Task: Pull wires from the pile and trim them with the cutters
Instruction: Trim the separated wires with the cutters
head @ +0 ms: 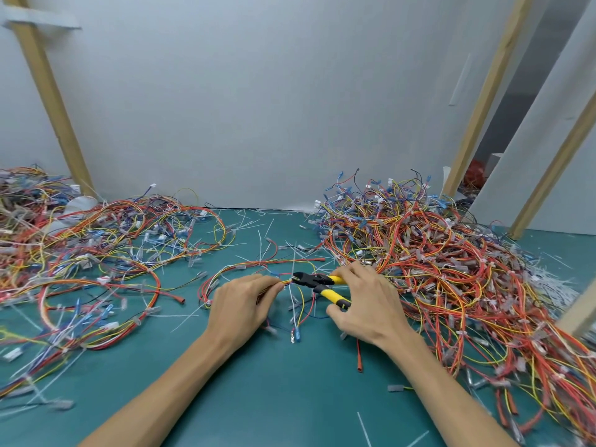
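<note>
My left hand pinches a small bundle of red, orange and yellow wires at the middle of the green mat. My right hand grips the yellow-handled cutters. Their black jaws point left and meet the bundle just beyond my left fingertips. Loose ends with blue and metal terminals hang from the bundle between my hands. A big tangled pile of wires lies to the right. Another spread of wires covers the left side.
White cable-tie offcuts litter the green mat. A grey wall panel stands behind. Wooden posts rise at the left and right. Another wooden piece sits at the right edge.
</note>
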### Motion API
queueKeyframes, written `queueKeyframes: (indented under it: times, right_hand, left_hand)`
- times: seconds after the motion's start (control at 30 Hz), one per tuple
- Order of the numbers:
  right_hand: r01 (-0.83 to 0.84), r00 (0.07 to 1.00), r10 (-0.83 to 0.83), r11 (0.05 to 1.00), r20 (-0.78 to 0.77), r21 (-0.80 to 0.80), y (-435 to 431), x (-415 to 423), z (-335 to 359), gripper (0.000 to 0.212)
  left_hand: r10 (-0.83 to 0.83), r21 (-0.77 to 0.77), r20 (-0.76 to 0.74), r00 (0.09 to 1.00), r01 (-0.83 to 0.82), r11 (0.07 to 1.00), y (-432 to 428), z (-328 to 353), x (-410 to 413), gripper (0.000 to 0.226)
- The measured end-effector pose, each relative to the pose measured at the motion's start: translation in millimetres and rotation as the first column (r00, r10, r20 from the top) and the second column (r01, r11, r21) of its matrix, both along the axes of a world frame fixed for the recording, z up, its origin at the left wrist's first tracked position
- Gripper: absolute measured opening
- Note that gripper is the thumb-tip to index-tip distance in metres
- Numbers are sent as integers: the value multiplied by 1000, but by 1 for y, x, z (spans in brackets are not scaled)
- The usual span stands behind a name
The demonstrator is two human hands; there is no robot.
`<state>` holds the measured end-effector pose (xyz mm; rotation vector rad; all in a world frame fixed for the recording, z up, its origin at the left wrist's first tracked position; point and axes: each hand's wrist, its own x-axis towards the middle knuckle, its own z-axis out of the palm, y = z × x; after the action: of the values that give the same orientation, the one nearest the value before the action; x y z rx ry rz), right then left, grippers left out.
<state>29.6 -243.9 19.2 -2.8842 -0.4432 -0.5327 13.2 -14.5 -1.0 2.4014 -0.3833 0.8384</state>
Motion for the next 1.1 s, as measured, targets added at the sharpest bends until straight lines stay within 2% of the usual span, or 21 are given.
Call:
queueKeyframes:
  times: [0.67, 1.1]
  right_hand:
    - [-12, 999, 11, 999, 34, 31, -2, -1, 4, 54]
    - [-35, 998, 36, 999, 51, -7, 6, -3, -3, 50]
  left_hand:
    - [10, 16, 14, 1000, -11, 1000, 1, -3, 3, 10]
    - [-17, 93, 107, 994, 7, 996, 2, -2, 2, 19]
